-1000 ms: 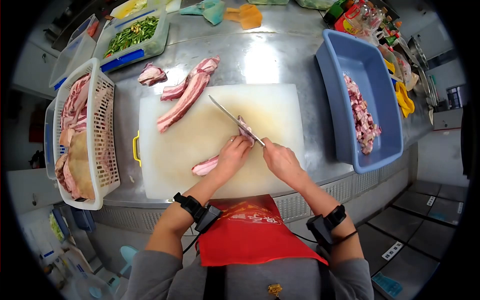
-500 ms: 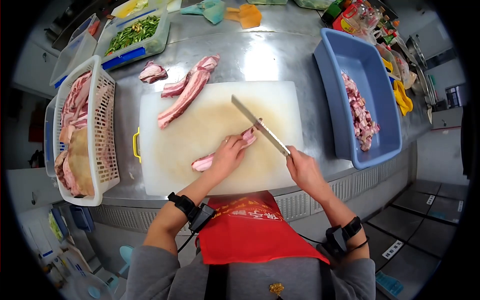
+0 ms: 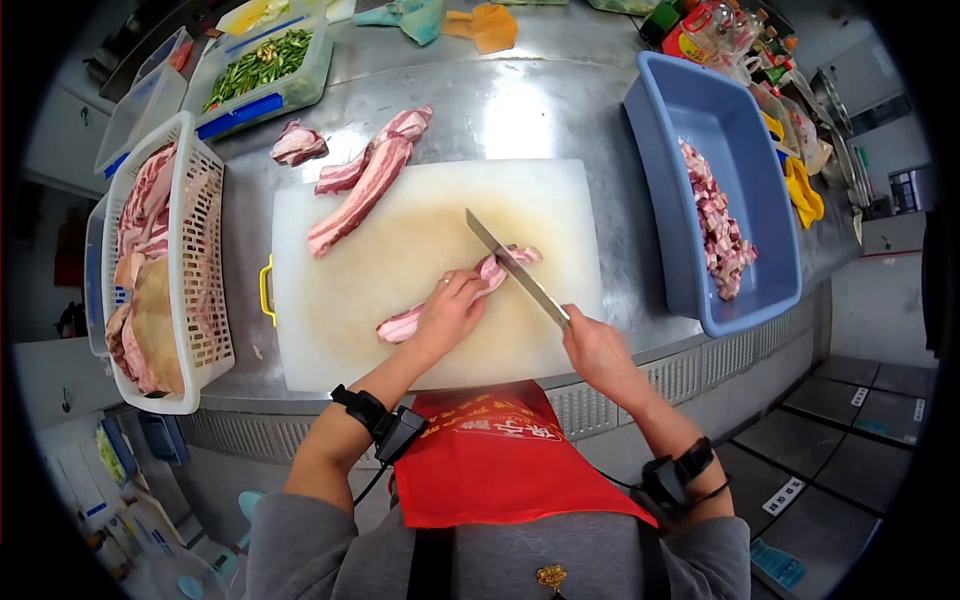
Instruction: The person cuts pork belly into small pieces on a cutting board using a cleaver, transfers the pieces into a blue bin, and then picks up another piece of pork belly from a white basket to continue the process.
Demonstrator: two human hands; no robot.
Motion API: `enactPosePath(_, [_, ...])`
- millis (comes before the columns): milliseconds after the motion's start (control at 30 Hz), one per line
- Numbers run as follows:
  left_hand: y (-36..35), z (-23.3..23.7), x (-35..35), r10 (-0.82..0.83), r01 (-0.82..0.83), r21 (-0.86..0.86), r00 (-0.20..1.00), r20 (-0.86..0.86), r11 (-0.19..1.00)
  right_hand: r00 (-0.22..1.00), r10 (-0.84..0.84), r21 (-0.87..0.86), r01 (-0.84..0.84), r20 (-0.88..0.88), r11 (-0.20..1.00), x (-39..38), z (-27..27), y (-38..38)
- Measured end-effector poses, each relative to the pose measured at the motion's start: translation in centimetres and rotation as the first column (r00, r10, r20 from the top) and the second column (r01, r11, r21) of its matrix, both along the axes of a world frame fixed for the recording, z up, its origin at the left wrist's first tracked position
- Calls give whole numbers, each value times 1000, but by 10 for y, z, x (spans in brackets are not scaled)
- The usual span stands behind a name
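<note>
A strip of raw meat [image 3: 400, 325] lies on the white cutting board [image 3: 320, 340]. My left hand [image 3: 452, 312] presses down on its middle with the fingers held together. In my right hand [image 3: 593, 342] is the handle of a long knife [image 3: 530, 283], its blade lying across the strip just right of my left fingers. A piece of the strip shows on the far side of the blade. Two longer meat strips [image 3: 372, 190] rest at the board's upper left, partly over its edge, and a small meat chunk [image 3: 298, 144] lies on the metal table.
On the left stands a white basket [image 3: 188, 240] of large meat pieces. A blue tub [image 3: 690, 290] with cut meat [image 3: 722, 235] is at the right. A clear container [image 3: 318, 85] of chopped greens, cloths [image 3: 492, 27] and bottles [image 3: 770, 62] are farther back.
The knife and my right hand have moved slightly left and down. The blade now crosses the strip closer to my left hand, and more meat shows beyond it. The view has shifted slightly.
</note>
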State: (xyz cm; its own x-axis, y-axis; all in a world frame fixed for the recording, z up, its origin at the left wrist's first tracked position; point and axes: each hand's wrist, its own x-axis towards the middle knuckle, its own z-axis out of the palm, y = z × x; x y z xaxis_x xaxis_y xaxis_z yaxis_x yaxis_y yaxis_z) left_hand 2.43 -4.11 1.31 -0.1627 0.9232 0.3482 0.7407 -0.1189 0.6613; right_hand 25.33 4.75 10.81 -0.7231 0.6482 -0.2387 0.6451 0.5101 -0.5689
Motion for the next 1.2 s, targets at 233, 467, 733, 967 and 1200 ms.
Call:
enactPosePath(233, [-1, -2, 2, -10, 11, 30, 999, -30, 999, 1000, -6, 30, 7, -18, 1000, -33, -18, 6])
enactPosePath(467, [-3, 0, 4, 27, -27, 6, 1000, -11, 1000, 999, -41, -67, 40, -15, 997, 11, 23, 2])
enactPosePath(733, [-1, -4, 1, -7, 7, 21, 1000, 16, 1000, 995, 91, -14, -91, 44, 996, 8, 29, -4])
enactPosePath(967, [-2, -7, 3, 17, -16, 34, 1000, -11, 999, 995, 102, 22, -101, -24, 995, -63, -15, 8])
enactPosePath(1200, [-6, -2, 5, 116, -114, -51, 993, 34, 992, 997, 64, -15, -65, -33, 998, 0, 1, 2])
